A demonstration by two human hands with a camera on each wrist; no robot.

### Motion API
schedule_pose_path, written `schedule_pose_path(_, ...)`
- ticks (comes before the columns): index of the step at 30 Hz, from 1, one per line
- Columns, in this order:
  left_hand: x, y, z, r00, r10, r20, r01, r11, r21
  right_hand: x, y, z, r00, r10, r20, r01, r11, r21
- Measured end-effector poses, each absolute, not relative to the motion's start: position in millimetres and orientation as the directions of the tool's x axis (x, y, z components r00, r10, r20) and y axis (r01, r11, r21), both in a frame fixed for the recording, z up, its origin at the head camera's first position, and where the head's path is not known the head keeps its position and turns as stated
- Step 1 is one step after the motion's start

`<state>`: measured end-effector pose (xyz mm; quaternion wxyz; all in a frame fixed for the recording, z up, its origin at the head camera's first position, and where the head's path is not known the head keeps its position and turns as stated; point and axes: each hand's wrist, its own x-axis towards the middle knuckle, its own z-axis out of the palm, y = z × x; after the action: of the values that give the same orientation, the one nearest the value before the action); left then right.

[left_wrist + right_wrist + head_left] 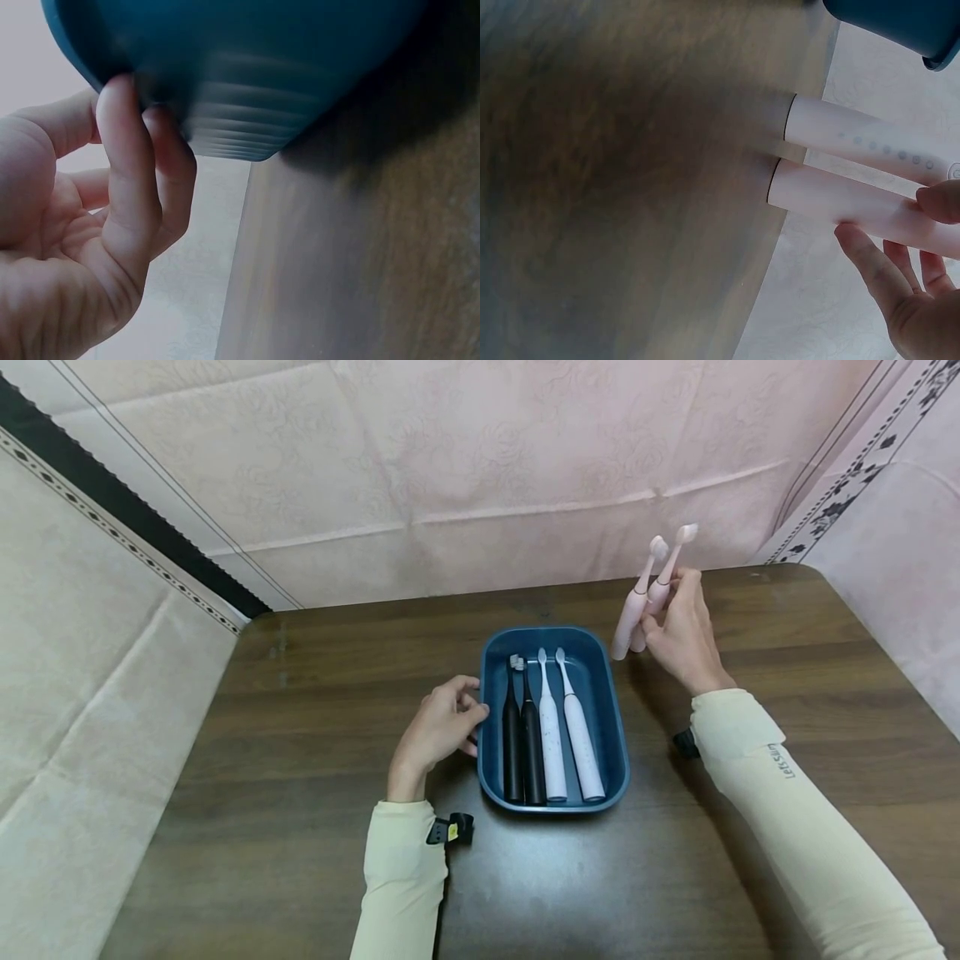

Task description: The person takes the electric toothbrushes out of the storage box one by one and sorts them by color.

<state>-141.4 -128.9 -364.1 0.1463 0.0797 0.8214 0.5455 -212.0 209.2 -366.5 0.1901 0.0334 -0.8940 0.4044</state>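
Cloth, pale and patterned, hangs behind and to both sides of the brown wooden surface. Pale sleeves cover both forearms. A blue tray sits near the middle of the surface. The left hand is at its left rim, fingers curled against the edge and gripping it. A tug or an upward lift there could tip or slide the tray and set its contents rolling.

The right hand is past the tray's far right corner, thumb and fingers pinching two pink toothbrushes, heads up and slightly tilted. Whether their bases touch the surface, I cannot tell. Smooth, round handles in one pinch could twist or slip apart if the pressure falls mostly on one.

In the tray, two black toothbrushes lie side by side at the left, with two white toothbrushes beside them, spread at the base. Little room remains at the right wall, so crowding could leave handles stacked and the pink brush heads knocking their neighbours.
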Motion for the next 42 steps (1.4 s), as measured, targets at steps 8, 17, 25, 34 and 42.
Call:
schedule_pose_path(8, -140.1, -128.4, -363.3, -0.942, 0.293, -0.162, -0.038, 0.388, 0.921, -208.7, 211.3, -366.2, -0.935, 0.090, 0.343, -0.202, 0.660, -0.724)
schedule_pose_path(17, -140.2, -129.5, -365.4, -0.942, 0.294, -0.160, -0.039, 0.378, 0.925, -201.1, 213.9, -365.3, -0.940, 0.101, 0.326, -0.179, 0.668, -0.722)
schedule_pose_path(25, -140.6, -129.8, -365.2, -0.942, 0.288, -0.169, -0.044, 0.396, 0.917, -181.2, 224.6, -360.3, -0.946, 0.130, 0.298, -0.143, 0.659, -0.739)
schedule_pose_path(34, -142.1, -129.5, -364.5, -0.941, 0.291, -0.173, -0.045, 0.400, 0.915, -164.6, 223.7, -352.0, -0.955, 0.115, 0.274, -0.132, 0.661, -0.739)
schedule_pose_path(42, -141.5, -129.3, -363.4, -0.940, 0.290, -0.177, -0.046, 0.407, 0.912, -156.5, 216.6, -342.0, -0.964, 0.080, 0.254, -0.133, 0.680, -0.721)
